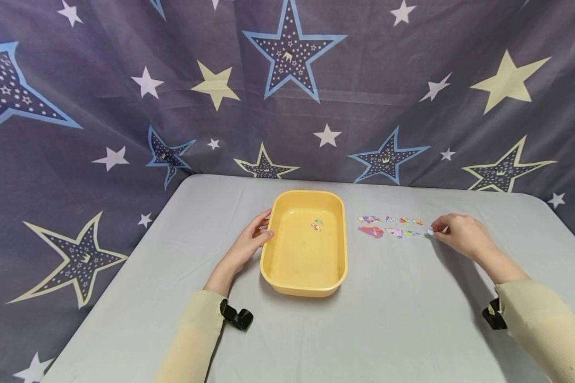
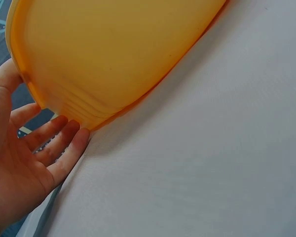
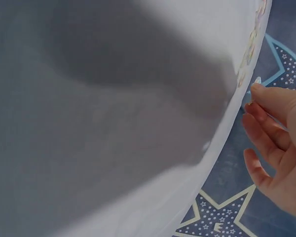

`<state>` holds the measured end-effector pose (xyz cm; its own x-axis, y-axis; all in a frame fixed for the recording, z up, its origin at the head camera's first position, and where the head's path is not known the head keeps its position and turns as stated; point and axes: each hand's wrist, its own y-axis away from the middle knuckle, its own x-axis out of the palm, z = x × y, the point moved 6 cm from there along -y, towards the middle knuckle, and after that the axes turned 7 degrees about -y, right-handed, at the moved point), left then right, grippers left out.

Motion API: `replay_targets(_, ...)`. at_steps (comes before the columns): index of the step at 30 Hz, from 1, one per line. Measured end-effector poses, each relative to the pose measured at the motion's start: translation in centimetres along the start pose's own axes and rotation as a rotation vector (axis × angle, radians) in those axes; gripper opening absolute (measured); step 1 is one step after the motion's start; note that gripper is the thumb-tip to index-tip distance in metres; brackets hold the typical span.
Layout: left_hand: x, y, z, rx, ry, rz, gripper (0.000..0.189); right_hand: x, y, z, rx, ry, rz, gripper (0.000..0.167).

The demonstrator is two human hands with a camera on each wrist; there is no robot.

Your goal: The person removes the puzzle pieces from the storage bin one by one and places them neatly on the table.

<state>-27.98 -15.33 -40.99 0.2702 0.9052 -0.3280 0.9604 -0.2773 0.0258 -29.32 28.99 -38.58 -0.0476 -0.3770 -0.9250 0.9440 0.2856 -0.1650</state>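
My left hand holds the left side of a yellow plastic bin, thumb at the rim and fingers against the outer wall. The same hand shows in the left wrist view, its fingertips on the bin's side. Far to the right, my right hand pinches a small, pale, flat sticker-like piece between thumb and fingertips, low over the table. In the right wrist view only the tip of this piece shows past the thumb. Two small colourful pieces lie inside the bin.
Between bin and right hand, several flat colourful cut-outs lie in two rows, among them a red one and a purple one. A grey cloth covers the table. A star-patterned curtain hangs behind and at the left.
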Motion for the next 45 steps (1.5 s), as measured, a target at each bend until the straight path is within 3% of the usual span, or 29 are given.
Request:
replay_targets(16, 0.0, 0.3, -0.3, -0.021, -0.004, 0.005, 0.06, 1.1, 0.1, -1.5, 0.081, 0.0, 0.077, 0.02)
replay_targets(26, 0.1, 0.3, -0.3, -0.023, -0.003, 0.006, 0.062, 0.8, -0.1, -1.2, 0.07, -0.002, 0.058, 0.027)
replay_targets(33, 0.0, 0.2, -0.4, -0.012, -0.009, 0.006, 0.062, 0.3, -0.9, 0.9, 0.05, 0.018, 0.056, 0.029)
replay_targets(45, -0.1, 0.2, -0.3, -0.008, -0.008, 0.011, 0.062, 0.6, -3.6, 6.7, -0.086, 0.01, 0.016, 0.025)
